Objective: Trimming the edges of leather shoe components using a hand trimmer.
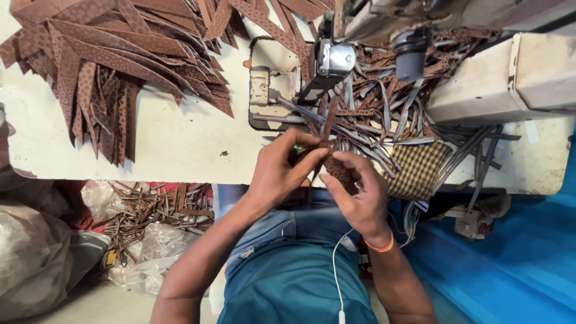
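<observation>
Starting at the far left, we see a bulging pale sack (30,258) on the floor at about eight o'clock, and beside it a litter of thin brown offcuts (150,210) among clear plastic bags. Above, at ten to eleven o'clock, a fanned heap of brown patterned strips (114,54) lies on the worn cream work table (174,144), their tapered ends pointing down and outward.

Moving toward the centre, we find our left hand (279,171) closed in a pinch on a narrow brown strip (327,129), thumb and fingertips pressing it from the left. This strip is slim and dark brown with a faint dotted pattern like the others; it runs upright from between the two hands toward twelve o'clock, in front of the table's near edge. Its lower end is hidden by the fingers.

Just to the right, our right hand (357,192) is curled shut around the same strip, touching the left hand's fingertips. An orange band sits on that wrist.

Behind the hands, at twelve o'clock, the sewing machine head (333,60) stands over a tangle of brown and grey strips (384,108). At three o'clock a checked cloth (420,168) hangs over the table edge, with blue sheeting (510,258) beyond it.
</observation>
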